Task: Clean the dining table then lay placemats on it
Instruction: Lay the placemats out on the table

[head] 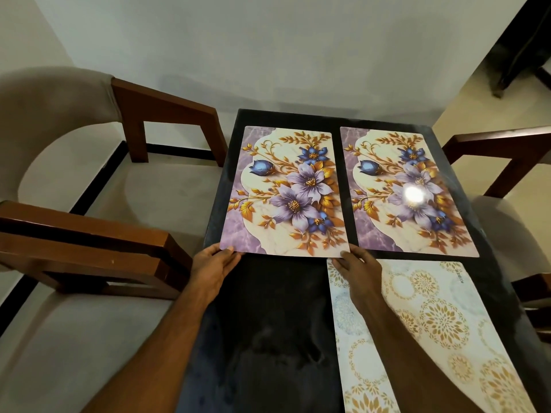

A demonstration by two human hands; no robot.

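Note:
A dark dining table (268, 308) runs away from me. At its far end, two purple floral placemats lie side by side. My left hand (213, 265) pinches the near left corner of the left floral placemat (286, 192), and my right hand (359, 271) holds its near right corner. The right floral placemat (408, 192) lies flat with a light glare on it. A white placemat with gold round patterns (423, 329) lies on the near right part of the table, partly under my right forearm.
Two wooden chairs with beige seats (98, 210) stand along the table's left side. Another wooden chair (507, 180) stands on the right. A plain wall closes off the far end. The near left part of the table shows bare dark surface.

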